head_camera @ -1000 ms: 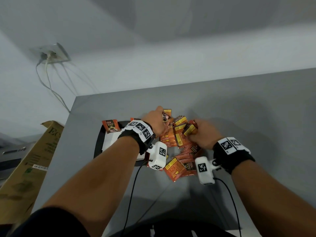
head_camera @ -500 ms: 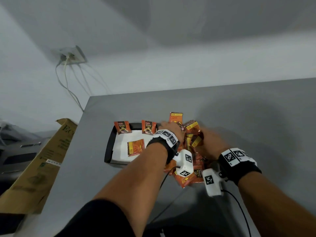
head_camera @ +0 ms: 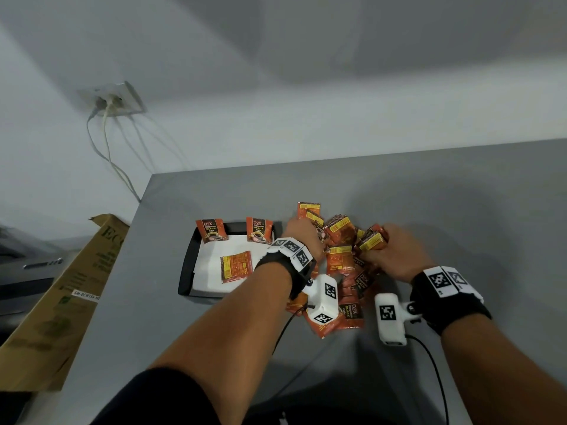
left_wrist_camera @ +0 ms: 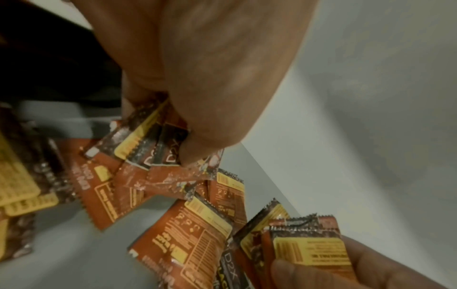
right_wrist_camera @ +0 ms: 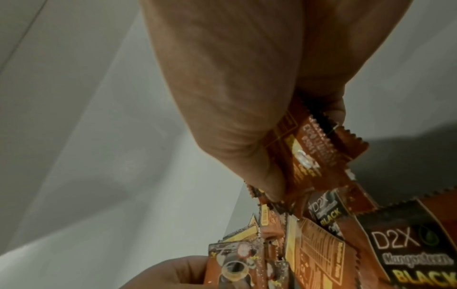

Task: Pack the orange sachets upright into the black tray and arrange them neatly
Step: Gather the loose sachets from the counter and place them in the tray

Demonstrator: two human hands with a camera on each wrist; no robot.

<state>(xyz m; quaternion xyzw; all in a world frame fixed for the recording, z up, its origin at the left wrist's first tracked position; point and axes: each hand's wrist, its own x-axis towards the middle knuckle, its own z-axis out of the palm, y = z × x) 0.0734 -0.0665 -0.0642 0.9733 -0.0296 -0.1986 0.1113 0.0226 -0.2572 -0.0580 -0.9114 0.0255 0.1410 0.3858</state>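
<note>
Left hand (head_camera: 302, 237) fingers (left_wrist_camera: 197, 148) pinching several orange sachets (left_wrist_camera: 158, 140); right hand (head_camera: 395, 256) fingers (right_wrist_camera: 267, 176) clamped round another bunch (right_wrist_camera: 321, 148), over loose pile (head_camera: 349, 289) on surface (head_camera: 460, 210), right of black tray (head_camera: 185, 271).

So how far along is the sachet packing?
Early. Two upright sachets stand against the black tray's far wall; a third sachet lies flat inside. Left hand and right hand each grip sachets from the loose pile, still unpacked.
</note>
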